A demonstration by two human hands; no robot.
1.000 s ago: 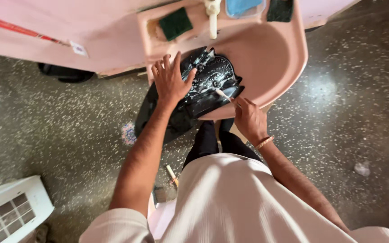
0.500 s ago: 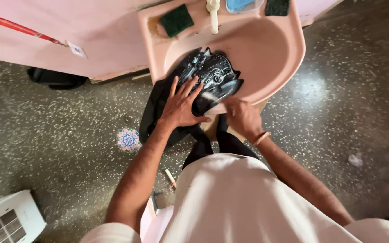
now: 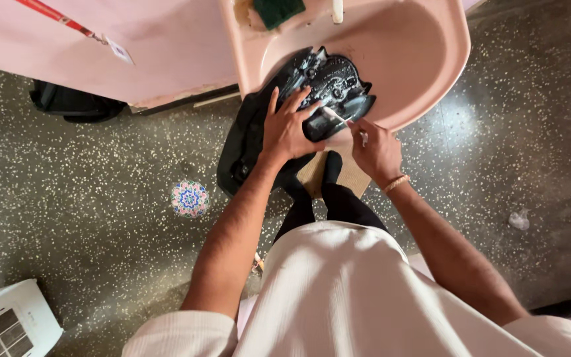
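Observation:
A large black moulded part [image 3: 335,82], wet and soapy, lies tilted across the front rim of a pink sink [image 3: 444,73], its lower end hanging outside the basin. My left hand [image 3: 285,129] presses flat on its middle with the fingers spread. My right hand [image 3: 376,151] is closed on a small white brush [image 3: 335,118] whose head touches the part's right edge. A bangle sits on my right wrist.
A green sponge [image 3: 277,10] rests on the sink's back ledge beside a white tap [image 3: 336,8]. On the speckled floor are a round patterned disc [image 3: 190,198], a black bag [image 3: 67,102] under the pink counter, a white vented appliance [image 3: 8,324] and a crumpled scrap [image 3: 518,219].
My left hand has slid from the part's upper left down to its middle. The brush stays at the part's right edge. The view has shifted a little.

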